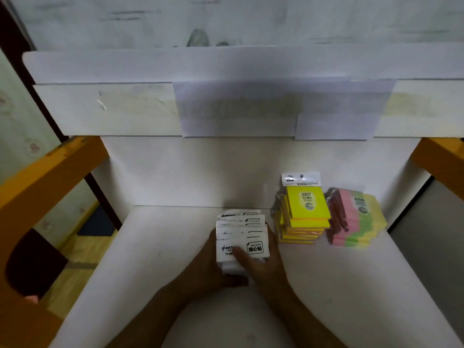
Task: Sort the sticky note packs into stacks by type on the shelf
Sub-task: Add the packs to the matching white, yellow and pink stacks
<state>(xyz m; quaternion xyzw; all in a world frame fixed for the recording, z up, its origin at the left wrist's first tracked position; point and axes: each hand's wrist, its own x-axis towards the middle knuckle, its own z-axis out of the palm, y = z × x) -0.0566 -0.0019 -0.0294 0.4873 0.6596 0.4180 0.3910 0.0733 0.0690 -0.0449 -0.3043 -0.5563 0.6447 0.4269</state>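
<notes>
Head view: white pack stack [241,232] sits low center on the shelf [150,247], clasped between left hand [213,262] and right hand [263,259], thumb on top. Yellow stack [305,217] and pink-green stack [356,219] stand just right.

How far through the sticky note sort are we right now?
Two stacks look done: yellow 2207 packs and pink-green-yellow 2209 packs, side by side on the white shelf. In hand: the left hand and right hand grip the white packs, apparently to square and set down.
</notes>
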